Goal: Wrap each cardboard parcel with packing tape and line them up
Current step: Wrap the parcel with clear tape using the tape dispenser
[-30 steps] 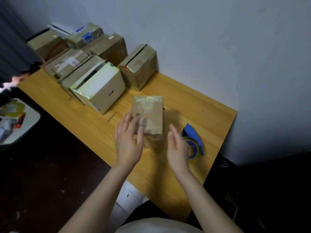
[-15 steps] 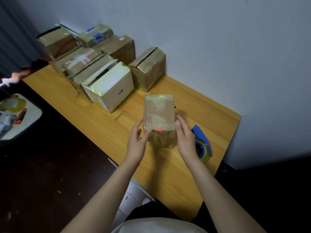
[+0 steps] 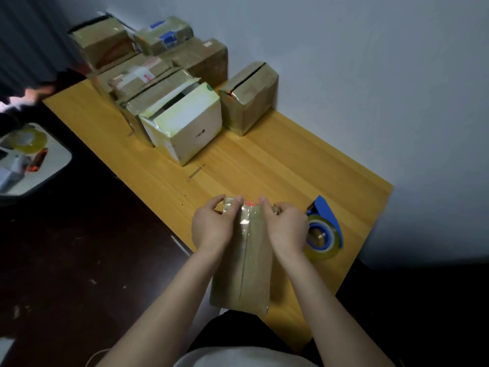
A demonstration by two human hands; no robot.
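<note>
Cardboard parcel (image 3: 242, 274) apparently gripped at its far end.

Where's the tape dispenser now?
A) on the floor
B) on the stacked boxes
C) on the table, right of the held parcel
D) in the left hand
C: the dispenser lies on the table beside the right hand, which grips the parcel with the left hand.
</note>
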